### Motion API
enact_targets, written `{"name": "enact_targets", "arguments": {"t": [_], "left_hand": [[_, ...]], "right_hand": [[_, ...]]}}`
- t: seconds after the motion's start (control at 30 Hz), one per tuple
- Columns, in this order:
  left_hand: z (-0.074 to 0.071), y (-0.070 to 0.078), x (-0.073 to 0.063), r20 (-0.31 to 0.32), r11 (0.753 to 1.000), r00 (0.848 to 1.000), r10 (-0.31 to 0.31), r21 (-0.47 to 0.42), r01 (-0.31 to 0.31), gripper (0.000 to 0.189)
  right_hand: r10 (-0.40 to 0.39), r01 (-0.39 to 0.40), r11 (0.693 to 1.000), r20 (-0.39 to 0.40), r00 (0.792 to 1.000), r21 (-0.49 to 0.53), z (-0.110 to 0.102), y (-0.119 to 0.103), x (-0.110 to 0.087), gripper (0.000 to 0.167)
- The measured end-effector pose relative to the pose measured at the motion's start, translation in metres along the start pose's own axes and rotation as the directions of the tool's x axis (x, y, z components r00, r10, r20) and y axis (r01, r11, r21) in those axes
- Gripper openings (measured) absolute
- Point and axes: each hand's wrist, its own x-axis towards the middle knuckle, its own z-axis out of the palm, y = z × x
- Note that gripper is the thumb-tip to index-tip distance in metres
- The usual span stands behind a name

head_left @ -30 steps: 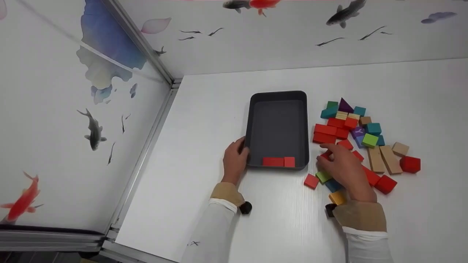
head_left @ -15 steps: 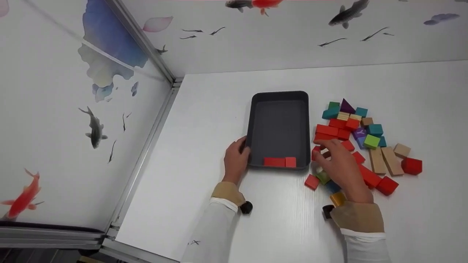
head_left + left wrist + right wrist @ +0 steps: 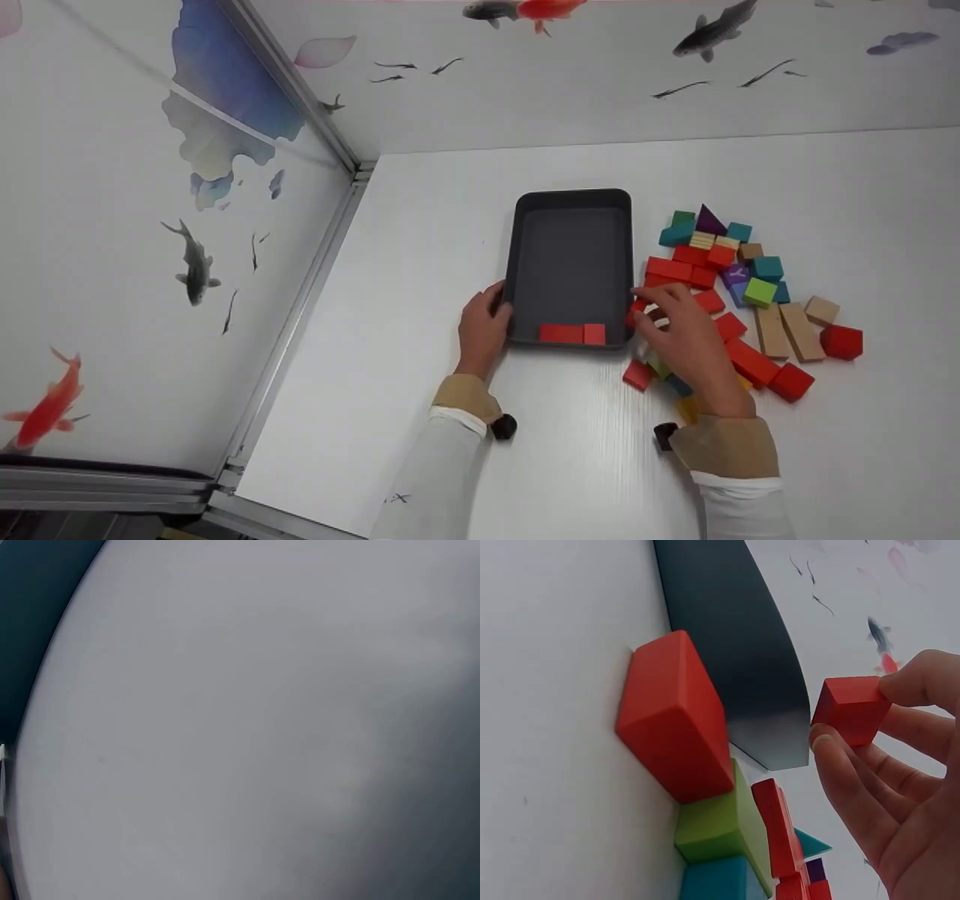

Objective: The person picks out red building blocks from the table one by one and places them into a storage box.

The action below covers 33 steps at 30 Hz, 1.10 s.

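A dark grey rectangular tray lies on the white table. Along its near wall sit a red block and a smaller red block, side by side. My left hand grips the tray's left side near the front corner; the left wrist view shows mostly blurred table and a sliver of tray. At the tray's right rim, my right hand pinches a red cube between thumb and fingertips, raised above the rim in the right wrist view. Near that hand lies a loose red block.
A spread of coloured wooden blocks lies right of the tray: red blocks, two tan planks, a purple triangle, a lime cube. A white wall panel with painted fish stands behind the table, another on the left.
My right hand has lifted the red cube from among the blocks and carried it left to the tray's right rim. My left hand keeps its place on the tray.
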Motion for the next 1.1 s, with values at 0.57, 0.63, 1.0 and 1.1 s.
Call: {"name": "enact_targets", "arguments": {"t": [0.57, 0.63, 1.0, 1.1], "left_hand": [[0.001, -0.002, -0.001, -0.005, 1.0, 1.0, 0.018, -0.003, -0.018, 0.038], [0.001, -0.002, -0.001, -0.007, 1.0, 1.0, 0.027, -0.003, -0.027, 0.038], [0.001, -0.003, -0.002, 0.005, 1.0, 1.0, -0.008, -0.003, 0.008, 0.038], [0.001, -0.001, 0.001, 0.0, 1.0, 1.0, -0.001, 0.003, 0.001, 0.039]], "right_hand": [[0.016, -0.016, 1.0, 0.04, 0.999, 0.009, 0.004, 0.011, 0.004, 0.046], [0.014, -0.014, 1.0, 0.044, 0.999, 0.004, 0.005, 0.012, 0.004, 0.045], [0.122, -0.124, 0.992, 0.093, 0.988, 0.016, 0.001, 0.02, -0.003, 0.064], [0.091, -0.092, 0.996, 0.066, 0.994, 0.014, 0.0, 0.017, -0.002, 0.065]]}}
